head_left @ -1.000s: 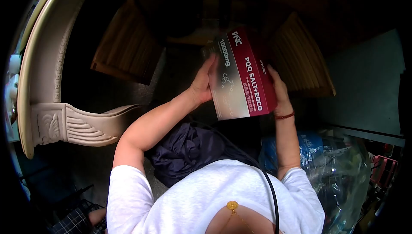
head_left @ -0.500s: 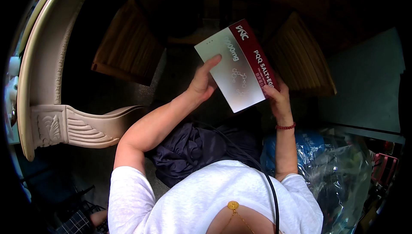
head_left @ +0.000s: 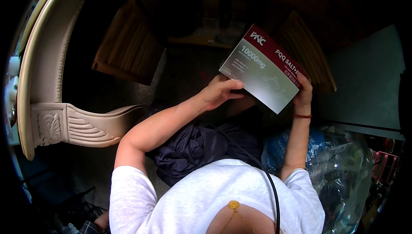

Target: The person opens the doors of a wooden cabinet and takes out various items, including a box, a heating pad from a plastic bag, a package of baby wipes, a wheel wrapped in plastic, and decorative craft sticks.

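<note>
A box [head_left: 262, 69], silver-white with a dark red band and the print "PQQ SALT+E" and "10000mg", is held up tilted in front of me. My left hand [head_left: 221, 91] grips its lower left corner, the thumb on the printed face and the other fingers partly beneath. At the right end, my right hand [head_left: 304, 90] is closed round the corner, with a red bead bracelet on the wrist. Dark cloth [head_left: 201, 146] covers my lap below the box.
A carved cream furniture leg [head_left: 90, 124] is at the left. Wooden slatted panels [head_left: 128, 41] stand on both sides. Clear plastic bags [head_left: 339, 174] and a blue package [head_left: 315, 141] lie at the lower right. Part of another person [head_left: 102, 221] shows lower left.
The box has turned so that its red band slants down to the right, and it has shifted right. Both hands have moved right with it; the silver-white face now shows more fully.
</note>
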### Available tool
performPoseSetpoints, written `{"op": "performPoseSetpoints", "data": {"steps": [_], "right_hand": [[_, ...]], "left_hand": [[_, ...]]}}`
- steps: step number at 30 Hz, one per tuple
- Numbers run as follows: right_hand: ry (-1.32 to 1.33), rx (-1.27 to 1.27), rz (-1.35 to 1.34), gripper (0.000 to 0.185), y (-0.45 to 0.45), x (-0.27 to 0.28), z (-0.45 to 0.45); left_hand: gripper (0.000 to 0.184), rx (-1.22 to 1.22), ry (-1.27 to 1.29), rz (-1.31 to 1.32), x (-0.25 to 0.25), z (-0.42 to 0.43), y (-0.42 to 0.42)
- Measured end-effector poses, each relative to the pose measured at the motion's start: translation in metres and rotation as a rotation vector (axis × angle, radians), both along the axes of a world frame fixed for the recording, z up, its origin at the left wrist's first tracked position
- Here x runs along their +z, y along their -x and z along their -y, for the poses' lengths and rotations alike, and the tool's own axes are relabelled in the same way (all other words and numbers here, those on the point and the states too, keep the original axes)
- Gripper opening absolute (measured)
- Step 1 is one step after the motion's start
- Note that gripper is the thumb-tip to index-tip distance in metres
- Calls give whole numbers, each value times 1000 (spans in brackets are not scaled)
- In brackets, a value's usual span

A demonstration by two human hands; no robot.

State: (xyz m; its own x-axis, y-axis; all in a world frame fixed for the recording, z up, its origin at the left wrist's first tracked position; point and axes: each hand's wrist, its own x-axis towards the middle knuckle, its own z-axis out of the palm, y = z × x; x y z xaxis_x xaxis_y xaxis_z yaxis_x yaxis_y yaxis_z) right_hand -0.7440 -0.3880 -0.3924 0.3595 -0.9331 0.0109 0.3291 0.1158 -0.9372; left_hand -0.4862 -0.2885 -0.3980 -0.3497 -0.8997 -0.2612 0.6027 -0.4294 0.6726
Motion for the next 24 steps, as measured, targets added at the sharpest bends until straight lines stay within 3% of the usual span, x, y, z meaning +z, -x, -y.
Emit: {"op": "performPoseSetpoints", "data": {"steps": [24], "right_hand": [[-184, 35, 48, 35, 7, -5, 22]], "left_hand": [[58, -46, -54, -21, -14, -1, 12]]}}
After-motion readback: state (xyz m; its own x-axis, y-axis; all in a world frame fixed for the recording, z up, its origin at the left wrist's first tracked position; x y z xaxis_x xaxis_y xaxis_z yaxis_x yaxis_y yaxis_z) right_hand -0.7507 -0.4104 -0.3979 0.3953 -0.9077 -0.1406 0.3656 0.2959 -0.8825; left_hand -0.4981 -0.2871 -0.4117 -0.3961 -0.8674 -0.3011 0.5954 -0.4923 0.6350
